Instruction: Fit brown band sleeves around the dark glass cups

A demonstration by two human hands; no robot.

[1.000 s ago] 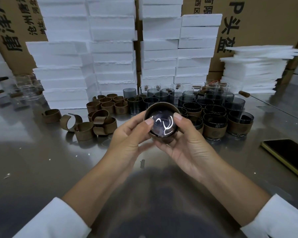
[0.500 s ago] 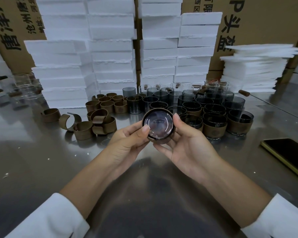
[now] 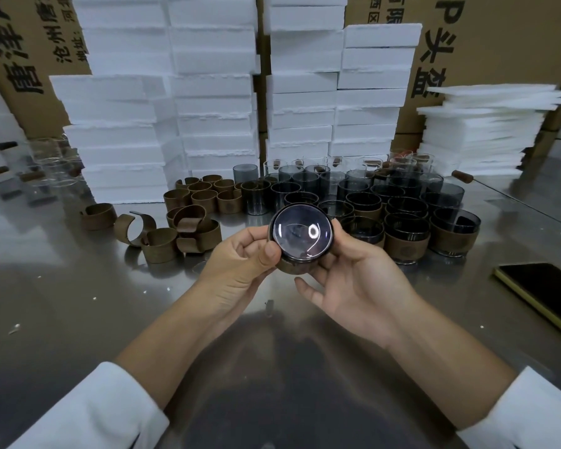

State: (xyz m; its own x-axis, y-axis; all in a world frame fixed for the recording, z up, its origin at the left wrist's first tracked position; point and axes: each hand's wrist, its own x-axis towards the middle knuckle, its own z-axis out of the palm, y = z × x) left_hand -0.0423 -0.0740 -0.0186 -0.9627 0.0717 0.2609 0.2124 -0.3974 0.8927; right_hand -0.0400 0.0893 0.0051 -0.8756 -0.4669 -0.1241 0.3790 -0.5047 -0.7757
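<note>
Seen from my head, my left hand (image 3: pixel 240 264) and right hand (image 3: pixel 353 280) grip the dark glass cup (image 3: pixel 300 234), its brown band sleeve (image 3: pixel 292 268) on, above bare table (image 3: pixel 78 303). Banded cups (image 3: pixel 405 234) crowd just behind, and a phone (image 3: pixel 544 293) lies at the right edge.

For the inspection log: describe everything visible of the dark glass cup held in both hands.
The dark glass cup is glossy and turned with one circular end facing the camera, mirroring a ring of light. A brown band sleeve wraps its wall, showing along the lower edge. The left hand and right hand grip it from either side, above the table.
</note>
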